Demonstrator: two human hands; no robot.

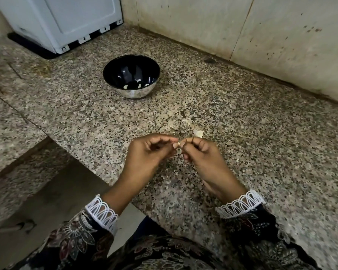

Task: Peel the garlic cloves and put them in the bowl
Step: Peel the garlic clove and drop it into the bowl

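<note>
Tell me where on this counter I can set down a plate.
Bare counter lies right of the hands, out to the wall, and between the bowl and the left hand. Left of the bowl toward the white appliance is also free. Peel scraps crowd the patch just beyond the right hand.

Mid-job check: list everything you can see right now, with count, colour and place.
bowl: one, black inside, shiny metal outside, on the counter beyond the hands
peeled cloves: a few, pale, in the bowl's bottom; exact count unclear
garlic clove: one, pale, pinched between both hands
garlic piece: one, whitish, on the counter just beyond the right hand
skin scraps: several, pale, scattered nearer the bowl
countertop: one, speckled granite
appliance: one, white, on a black base, far left corner
wall: beige, stained, behind the counter
sleeves: two, dark floral, white lace cuffs
left hand: pinches the clove
right hand: pinches the clove
</note>
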